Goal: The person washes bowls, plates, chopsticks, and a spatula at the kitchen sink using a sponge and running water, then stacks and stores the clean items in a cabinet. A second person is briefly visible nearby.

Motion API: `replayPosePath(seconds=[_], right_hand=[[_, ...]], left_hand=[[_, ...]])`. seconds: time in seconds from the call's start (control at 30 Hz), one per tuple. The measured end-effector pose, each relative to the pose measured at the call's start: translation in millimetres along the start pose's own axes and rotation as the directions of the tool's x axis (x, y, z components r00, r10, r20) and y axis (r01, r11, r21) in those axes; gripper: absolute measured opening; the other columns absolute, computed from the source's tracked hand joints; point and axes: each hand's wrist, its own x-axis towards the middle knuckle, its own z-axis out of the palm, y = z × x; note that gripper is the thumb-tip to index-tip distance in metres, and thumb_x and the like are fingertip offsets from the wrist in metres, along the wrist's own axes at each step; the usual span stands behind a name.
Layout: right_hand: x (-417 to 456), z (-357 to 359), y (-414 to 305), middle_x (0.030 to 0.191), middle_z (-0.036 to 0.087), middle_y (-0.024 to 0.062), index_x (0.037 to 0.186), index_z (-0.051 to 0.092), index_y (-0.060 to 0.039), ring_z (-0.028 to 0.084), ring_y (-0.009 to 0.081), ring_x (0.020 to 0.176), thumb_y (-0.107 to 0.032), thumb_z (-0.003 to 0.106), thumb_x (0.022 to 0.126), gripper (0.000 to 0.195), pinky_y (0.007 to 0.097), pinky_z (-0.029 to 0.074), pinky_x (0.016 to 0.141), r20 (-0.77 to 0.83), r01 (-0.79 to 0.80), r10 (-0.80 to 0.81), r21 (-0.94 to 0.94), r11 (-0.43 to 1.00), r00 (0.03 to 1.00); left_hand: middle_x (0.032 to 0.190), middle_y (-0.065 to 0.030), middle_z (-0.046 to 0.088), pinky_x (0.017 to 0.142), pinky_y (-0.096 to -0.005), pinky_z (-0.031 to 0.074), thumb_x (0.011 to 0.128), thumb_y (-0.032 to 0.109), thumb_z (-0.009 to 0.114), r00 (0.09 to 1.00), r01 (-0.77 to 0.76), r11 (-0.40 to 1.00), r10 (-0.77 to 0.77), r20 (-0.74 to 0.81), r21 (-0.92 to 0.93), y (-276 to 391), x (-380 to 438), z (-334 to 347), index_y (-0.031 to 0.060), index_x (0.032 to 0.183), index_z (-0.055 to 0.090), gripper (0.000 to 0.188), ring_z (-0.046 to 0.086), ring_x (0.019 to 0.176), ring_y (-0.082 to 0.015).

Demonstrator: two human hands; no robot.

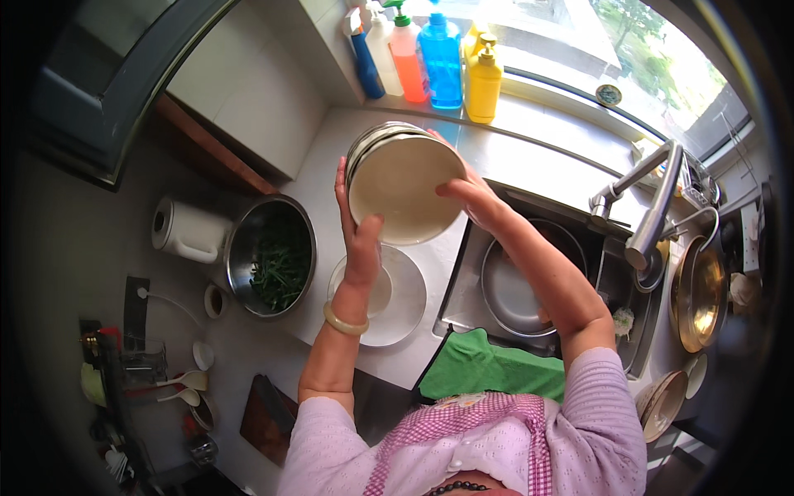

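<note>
Between both hands I hold a stack of bowls, tilted so that the pale inside of the top one faces me. My left hand grips the stack's left side, thumb at the near rim. On the right side, my right hand has its thumb inside the top bowl and its fingers behind. Below my left wrist a white plate lies on the pale countertop, with a smaller round dish on it, partly hidden by my arm. A metal pan sits in the sink under my right forearm.
Left stands a steel bowl of chopped greens beside a white jug. A green cloth drapes over the sink's front edge. The faucet rises at right. Soap bottles line the windowsill. More bowls stand far right.
</note>
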Motion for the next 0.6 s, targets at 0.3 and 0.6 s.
replayPosePath(seconds=[0.3, 0.6], right_hand=[[-67.3, -13.5, -110.9, 0.152, 0.011, 0.025, 0.146, 0.008, 0.0072, 0.011, 0.0353, 0.143, -0.043, 0.06, 0.074, 0.102, 0.0437, 0.012, 0.114, 0.207, 0.653, -0.628, -0.379, 0.656, 0.75], [-107.1, -11.7, -129.8, 0.149, 0.006, 0.0355, 0.144, 0.007, 0.012, 0.008, 0.0446, 0.141, -0.045, 0.067, 0.08, 0.104, 0.0478, 0.017, 0.112, 0.295, 0.879, -0.851, -0.347, 0.328, 0.434]], left_hand=[[0.152, -0.0162, 0.012, 0.112, -0.045, 0.021, 0.081, 0.056, 0.06, 0.769, -0.638, 0.732, 0.59, 0.245, 0.24, 49.2, -13.7, 59.7, 0.0049, 0.148, 0.003, 0.101, 0.02, 0.139, -0.0298], [0.154, -0.0139, 0.008, 0.112, -0.0516, 0.02, 0.085, 0.055, 0.055, 0.638, -0.587, 0.732, 0.681, 0.361, -0.345, 53.1, -19.4, 72.2, 0.0179, 0.148, 0.008, 0.087, 0.017, 0.14, -0.033]])
